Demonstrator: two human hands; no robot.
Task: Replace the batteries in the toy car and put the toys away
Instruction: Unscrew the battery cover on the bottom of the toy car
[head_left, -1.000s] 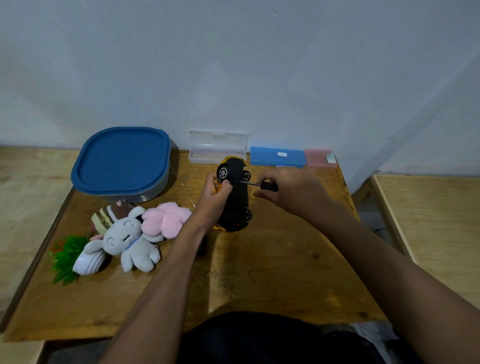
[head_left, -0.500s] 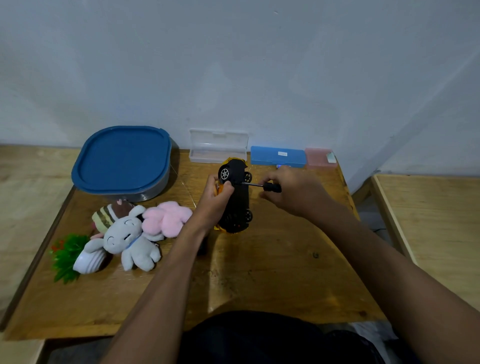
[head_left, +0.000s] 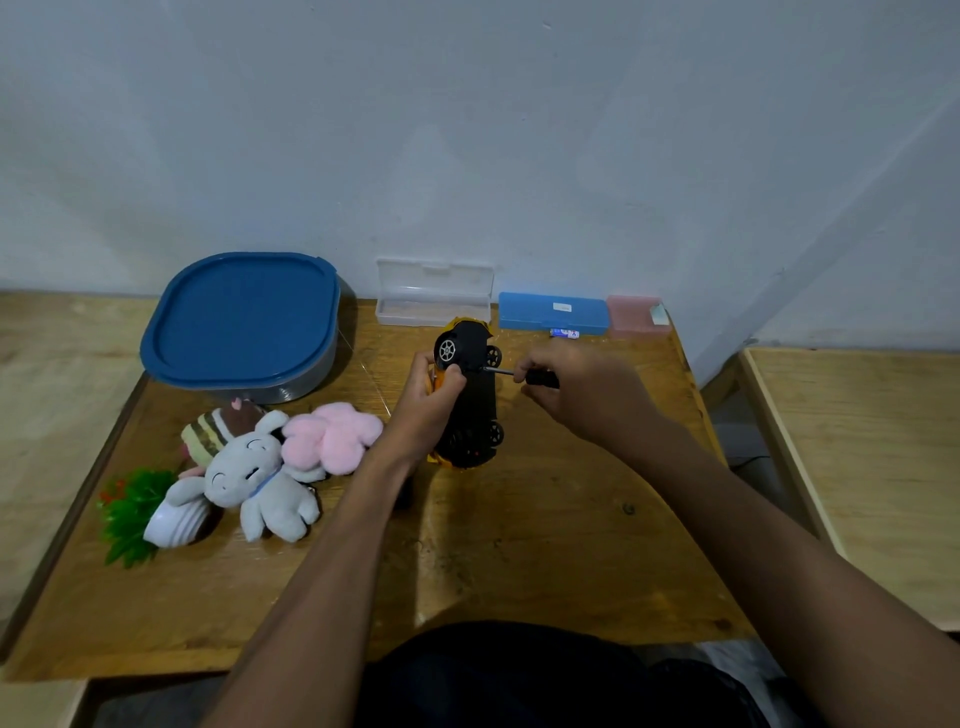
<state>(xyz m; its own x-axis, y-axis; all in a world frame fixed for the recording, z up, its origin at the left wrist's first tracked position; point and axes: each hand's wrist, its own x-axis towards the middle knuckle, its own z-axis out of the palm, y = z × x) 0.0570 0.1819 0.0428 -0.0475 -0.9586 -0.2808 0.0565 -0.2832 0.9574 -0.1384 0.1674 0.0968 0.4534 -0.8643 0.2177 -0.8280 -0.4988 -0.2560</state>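
Observation:
The yellow toy car (head_left: 470, 400) stands tilted on its side on the wooden table (head_left: 545, 545), its black underside facing right. My left hand (head_left: 428, 405) grips the car's body from the left, thumb on the underside near a front wheel. My right hand (head_left: 582, 392) holds a small black-handled screwdriver (head_left: 524, 375), whose tip touches the underside. A small battery (head_left: 564, 333) lies by the blue case. A grey plush (head_left: 254, 480), a pink plush (head_left: 332, 436) and a striped brown plush (head_left: 218, 428) lie to the left.
A grey tub with a blue lid (head_left: 241, 322) stands at the back left. A clear case (head_left: 434, 299), a blue case (head_left: 553, 312) and a pink case (head_left: 636, 314) line the wall. A small potted plant (head_left: 143, 512) lies tipped at the left. Another table (head_left: 872, 467) adjoins on the right.
My right hand has shifted slightly right along the screwdriver while its tip stays on the car. The car and my left hand have barely moved.

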